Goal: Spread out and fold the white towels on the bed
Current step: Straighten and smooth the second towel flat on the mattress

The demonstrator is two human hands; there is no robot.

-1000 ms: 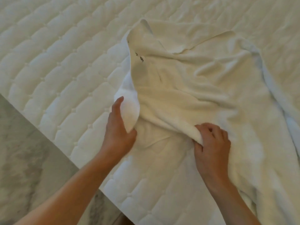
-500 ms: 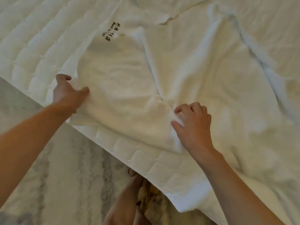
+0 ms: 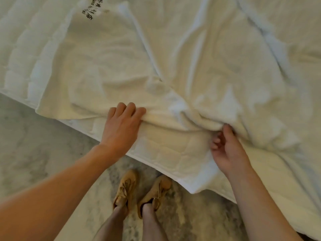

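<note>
White towel [image 3: 121, 63], far edge off-frame

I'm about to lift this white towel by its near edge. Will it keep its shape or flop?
Probably floppy: the white towel lies in soft creases and bunches where the right hand pinches it. Pushed, it would likely wrinkle rather than slide, as near the left hand. Its plush edge suggests easy grip.

Bare quilted bed [image 3: 26, 49] on the left is open room to reach through, but the towel [image 3: 121, 66] bunches into a ridge near the edge, right in the way of a flat sweep.
</note>
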